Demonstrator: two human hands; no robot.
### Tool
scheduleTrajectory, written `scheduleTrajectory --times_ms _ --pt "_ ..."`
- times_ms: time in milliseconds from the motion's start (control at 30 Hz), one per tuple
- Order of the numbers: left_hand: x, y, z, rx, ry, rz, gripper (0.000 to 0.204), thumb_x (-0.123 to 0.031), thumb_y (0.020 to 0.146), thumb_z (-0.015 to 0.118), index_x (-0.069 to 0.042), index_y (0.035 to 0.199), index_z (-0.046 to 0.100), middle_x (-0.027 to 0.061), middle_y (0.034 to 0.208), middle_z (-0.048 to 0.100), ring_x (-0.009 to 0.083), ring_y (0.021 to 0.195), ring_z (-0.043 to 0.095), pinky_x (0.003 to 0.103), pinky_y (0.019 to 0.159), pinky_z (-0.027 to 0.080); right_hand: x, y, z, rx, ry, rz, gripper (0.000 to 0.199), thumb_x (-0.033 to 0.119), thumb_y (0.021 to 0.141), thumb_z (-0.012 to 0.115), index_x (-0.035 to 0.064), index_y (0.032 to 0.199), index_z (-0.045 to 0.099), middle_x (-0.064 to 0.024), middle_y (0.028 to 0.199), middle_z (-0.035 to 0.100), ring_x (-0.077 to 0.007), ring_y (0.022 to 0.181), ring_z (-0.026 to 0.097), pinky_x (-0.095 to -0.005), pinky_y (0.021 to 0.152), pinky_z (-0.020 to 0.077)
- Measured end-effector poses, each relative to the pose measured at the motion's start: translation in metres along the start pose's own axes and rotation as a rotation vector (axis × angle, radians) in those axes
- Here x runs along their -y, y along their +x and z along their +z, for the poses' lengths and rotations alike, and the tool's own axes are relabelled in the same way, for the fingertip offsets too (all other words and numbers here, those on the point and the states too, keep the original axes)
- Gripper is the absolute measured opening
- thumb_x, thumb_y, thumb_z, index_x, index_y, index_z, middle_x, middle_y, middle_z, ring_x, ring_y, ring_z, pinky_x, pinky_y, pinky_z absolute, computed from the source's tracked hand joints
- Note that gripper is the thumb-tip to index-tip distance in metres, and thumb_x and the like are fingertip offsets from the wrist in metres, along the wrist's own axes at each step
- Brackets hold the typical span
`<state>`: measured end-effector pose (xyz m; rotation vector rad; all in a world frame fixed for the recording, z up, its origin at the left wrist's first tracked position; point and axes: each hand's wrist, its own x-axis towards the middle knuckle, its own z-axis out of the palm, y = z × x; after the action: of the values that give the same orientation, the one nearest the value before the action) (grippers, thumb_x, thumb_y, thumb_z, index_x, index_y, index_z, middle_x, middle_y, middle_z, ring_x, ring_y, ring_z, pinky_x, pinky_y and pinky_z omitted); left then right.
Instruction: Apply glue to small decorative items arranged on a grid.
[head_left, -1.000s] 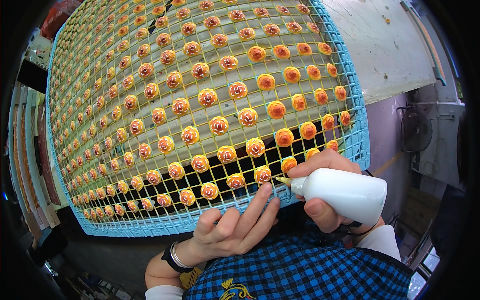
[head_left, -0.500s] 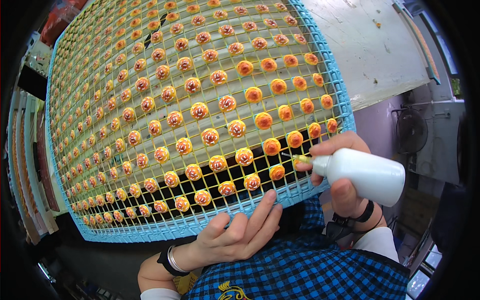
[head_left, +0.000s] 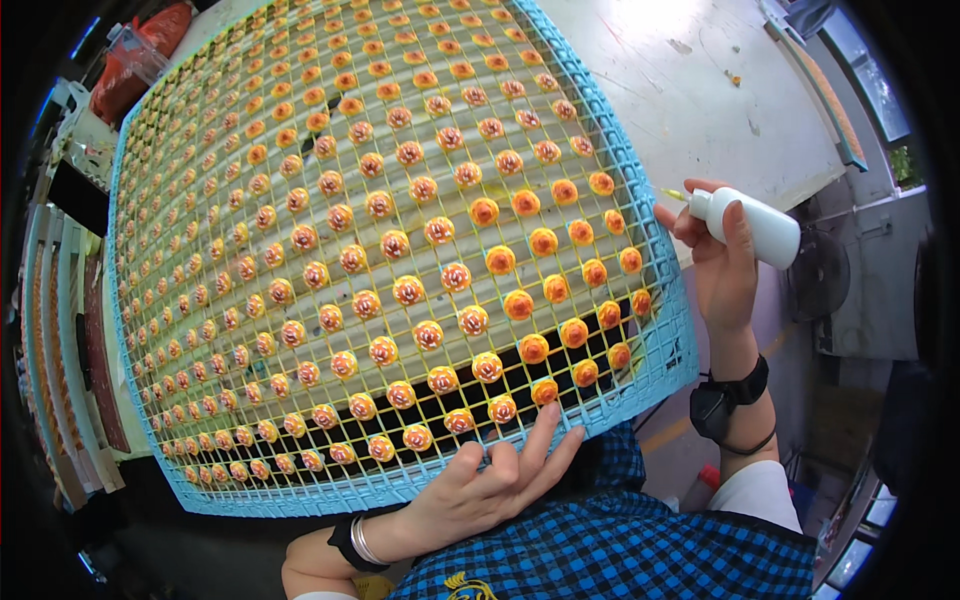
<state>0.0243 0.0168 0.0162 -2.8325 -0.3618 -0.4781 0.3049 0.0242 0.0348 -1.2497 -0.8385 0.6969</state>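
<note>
A large rack (head_left: pixel 668 365) with a light-blue woven rim and a yellow mesh spans the view. Small orange-and-yellow domed pieces (head_left: pixel 483 211) sit on the mesh in rows. Many carry white marks; a group toward the right edge is plain orange. My left hand (head_left: pixel 505 480) is at the near rim, some fingers curled and one fingertip touching or nearly touching a dome. My right hand (head_left: pixel 725 265) grips a white squeeze bottle (head_left: pixel 757 228), tilted, its yellow nozzle pointing left. The nozzle is just beyond the rack's right rim, off the domes.
A pale worktable (head_left: pixel 690 105) lies under and beyond the rack, with a coloured strip (head_left: pixel 815 95) along its far right edge. More racks (head_left: pixel 55 330) stand stacked at the left. Right of my arm is a dark fan (head_left: pixel 818 275). A red bag (head_left: pixel 140 60) lies top left.
My right hand has drawn the bottle up and right, from over the near-corner domes to outside the rim. My left hand stays at the near rim. The whole view has shifted.
</note>
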Motion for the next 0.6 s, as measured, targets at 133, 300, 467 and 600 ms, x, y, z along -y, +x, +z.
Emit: scheduleTrajectory --times_ms 133,300,467,600 --pt "0.000 -0.001 0.000 0.001 -0.037 0.000 0.046 -0.003 0.083 0.050 -0.023 0.124 0.054 -0.0070 0.119 0.058 0.0115 0.077 0.032 0.021 0.064 0.031 -0.007 -0.002 -0.002 0.001 0.162 0.103 0.048 0.041 0.093 0.044 -0.0048 0.106 0.052 -0.0032 0.070 0.051 -0.0079 0.065 0.052 -0.0356 0.087 0.0497" --pt "-0.001 -0.009 -0.001 0.015 -0.069 0.023 0.038 -0.009 0.087 0.047 -0.023 0.121 0.057 -0.0068 0.119 0.058 0.0116 0.077 0.030 0.021 0.061 0.028 -0.009 -0.006 -0.003 -0.008 0.214 0.160 0.048 0.041 0.092 0.044 -0.0044 0.103 0.053 -0.0031 0.068 0.050 -0.0076 0.062 0.050 -0.0296 0.078 0.0535" --pt "-0.005 -0.023 -0.002 0.095 -0.091 0.045 0.037 -0.017 0.090 0.040 -0.024 0.125 0.052 -0.0081 0.124 0.055 0.0118 0.079 0.026 0.022 0.063 0.025 -0.005 -0.002 -0.008 0.250 0.096 0.149 0.049 0.042 0.092 0.041 -0.0032 0.105 0.053 -0.0064 0.071 0.055 -0.0094 0.071 0.057 -0.0256 0.069 0.0536" --pt "-0.003 -0.024 -0.002 0.076 -0.039 0.085 0.034 -0.022 0.091 0.043 -0.026 0.122 0.054 -0.0090 0.123 0.055 0.0105 0.079 0.028 0.021 0.064 0.026 0.005 0.001 0.031 0.442 0.073 0.068 0.032 0.027 0.088 0.057 -0.0003 0.105 0.055 -0.0081 0.088 0.057 -0.0114 0.083 0.058 -0.0209 0.065 0.0469"
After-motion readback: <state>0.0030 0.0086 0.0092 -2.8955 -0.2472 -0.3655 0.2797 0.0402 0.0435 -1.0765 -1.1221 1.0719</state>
